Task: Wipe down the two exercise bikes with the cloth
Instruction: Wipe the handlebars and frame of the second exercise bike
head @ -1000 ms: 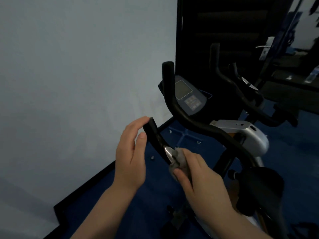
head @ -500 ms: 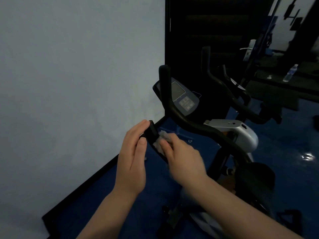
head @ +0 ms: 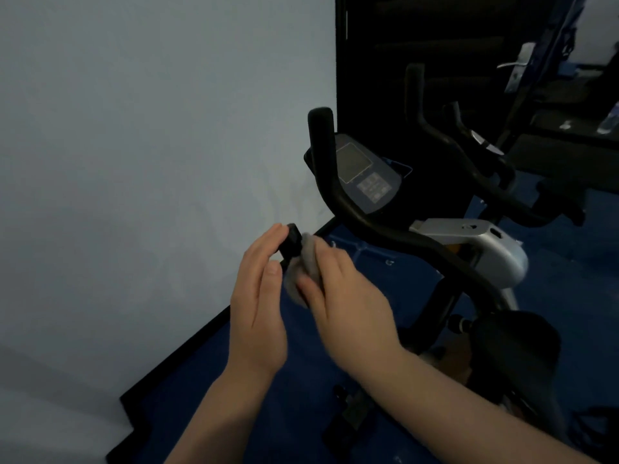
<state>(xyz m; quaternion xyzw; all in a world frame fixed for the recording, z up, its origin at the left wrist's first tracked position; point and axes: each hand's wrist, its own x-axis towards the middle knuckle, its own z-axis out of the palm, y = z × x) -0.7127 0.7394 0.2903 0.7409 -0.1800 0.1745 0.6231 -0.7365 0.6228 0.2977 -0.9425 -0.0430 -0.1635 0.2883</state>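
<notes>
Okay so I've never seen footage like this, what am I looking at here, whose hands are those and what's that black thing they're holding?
The camera is worn on a person's head, looking down at their own two bare hands. They stand at an exercise bike on a blue floor beside a pale wall. The black thing is the end of the bike's handlebar grip. The left hand steadies it with nearly straight fingers, while the right hand presses a grey cloth against it to wipe it. Behind sits the bike's console.
</notes>
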